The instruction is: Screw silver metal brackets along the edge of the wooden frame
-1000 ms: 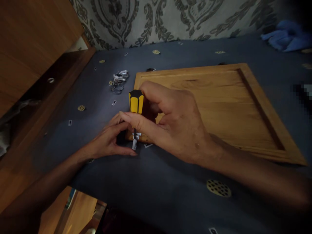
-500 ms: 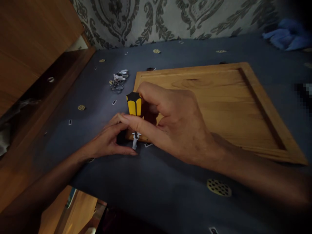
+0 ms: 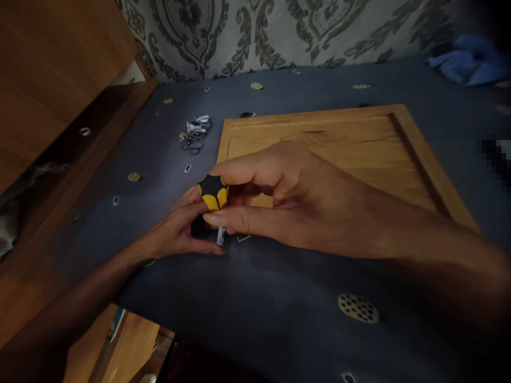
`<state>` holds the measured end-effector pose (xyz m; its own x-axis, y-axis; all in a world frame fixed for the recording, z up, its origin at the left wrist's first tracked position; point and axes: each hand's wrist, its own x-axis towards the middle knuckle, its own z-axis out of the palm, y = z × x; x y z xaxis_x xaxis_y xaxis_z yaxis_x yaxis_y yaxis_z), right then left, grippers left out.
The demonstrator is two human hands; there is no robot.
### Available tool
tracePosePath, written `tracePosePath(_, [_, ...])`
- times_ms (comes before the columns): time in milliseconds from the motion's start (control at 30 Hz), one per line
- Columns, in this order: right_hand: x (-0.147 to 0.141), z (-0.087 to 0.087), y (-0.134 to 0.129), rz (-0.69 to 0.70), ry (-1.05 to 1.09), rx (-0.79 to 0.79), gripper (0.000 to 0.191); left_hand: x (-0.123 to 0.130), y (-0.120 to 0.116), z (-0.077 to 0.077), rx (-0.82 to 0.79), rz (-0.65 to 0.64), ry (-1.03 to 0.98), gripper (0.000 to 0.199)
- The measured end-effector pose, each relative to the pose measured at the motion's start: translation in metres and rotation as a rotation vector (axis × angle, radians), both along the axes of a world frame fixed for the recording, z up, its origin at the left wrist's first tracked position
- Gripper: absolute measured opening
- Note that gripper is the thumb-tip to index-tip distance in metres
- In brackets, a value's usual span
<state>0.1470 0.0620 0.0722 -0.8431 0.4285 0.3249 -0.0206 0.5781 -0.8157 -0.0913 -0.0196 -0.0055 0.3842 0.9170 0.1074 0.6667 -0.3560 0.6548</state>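
While a yellow-and-black screwdriver (image 3: 213,191) is pinched between the thumb and fingers of the right hand (image 3: 295,202), a metal fitting (image 3: 221,236) at the near-left corner of the wooden panel (image 3: 359,154) is flanked by the parted thumb and fingers of the left hand (image 3: 171,234), whose grip cannot be told. Fastening there seems unfinished; more metal pieces (image 3: 195,129) are scattered loose on the table (image 3: 259,308), beside the panel's far-left corner.

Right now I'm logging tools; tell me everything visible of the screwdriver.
Only the screwdriver's handle shows: black, faceted end, yellow sides, apparently plastic. It seems roughly upright, end up, by the near left corner of the panel. Fingers of the right hand hold it; whether the left hand touches it is unclear.
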Motion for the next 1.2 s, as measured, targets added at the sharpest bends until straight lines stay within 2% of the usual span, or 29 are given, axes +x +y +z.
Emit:
tracePosePath(100, [-0.004, -0.005, -0.003, -0.036, 0.004, 0.037, 0.029, 0.001, 0.001, 0.001, 0.03, -0.03, -0.002, 0.073])
tracePosePath(233, [-0.014, -0.02, -0.016, -0.298, 0.091, 0.21, 0.038, 0.001, 0.0, 0.001, 0.041, -0.027, -0.02, 0.07])
tracePosePath(333, [-0.017, -0.028, -0.023, -0.41, 0.157, 0.309, 0.041, -0.001, -0.002, 0.0, -0.023, -0.006, -0.001, 0.067])
tracePosePath(500, [-0.013, -0.022, -0.026, -0.505, 0.156, 0.406, 0.042, -0.004, -0.005, -0.002, -0.032, 0.014, -0.012, 0.068])
tracePosePath(667, [-0.009, -0.014, -0.022, -0.505, 0.173, 0.352, 0.039, -0.004, -0.002, -0.001, -0.03, -0.021, -0.015, 0.068])
tracePosePath(833, [-0.013, -0.022, -0.019, -0.429, 0.172, 0.312, 0.044, -0.007, -0.002, -0.005, 0.002, -0.016, -0.008, 0.079])
tracePosePath(1200, [-0.014, -0.027, -0.018, -0.374, 0.202, 0.296, 0.042, -0.007, -0.002, -0.006, 0.033, -0.016, -0.014, 0.072])
